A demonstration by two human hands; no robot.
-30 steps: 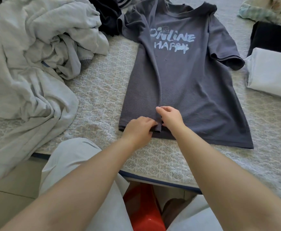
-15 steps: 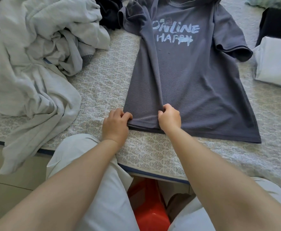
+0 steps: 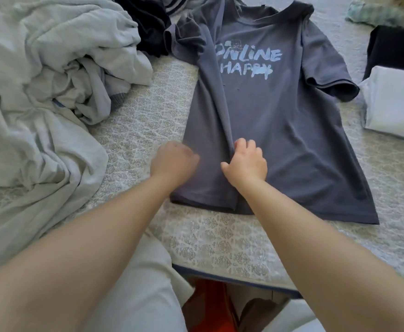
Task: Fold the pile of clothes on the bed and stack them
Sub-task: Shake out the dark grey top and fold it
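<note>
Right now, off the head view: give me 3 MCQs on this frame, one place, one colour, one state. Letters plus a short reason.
1. Where is the unfolded pile relative to the T-shirt?
A left B right C on top
2. Colour of the T-shirt's lettering?
A red B light blue C black
3. State of the T-shirt's left side?
A folded inward B spread flat C rolled up

A: the pile lies left on the bed.
B: the print is pale blue.
A: a long lengthwise fold runs to the right hand; the left hand is blurred.
</note>
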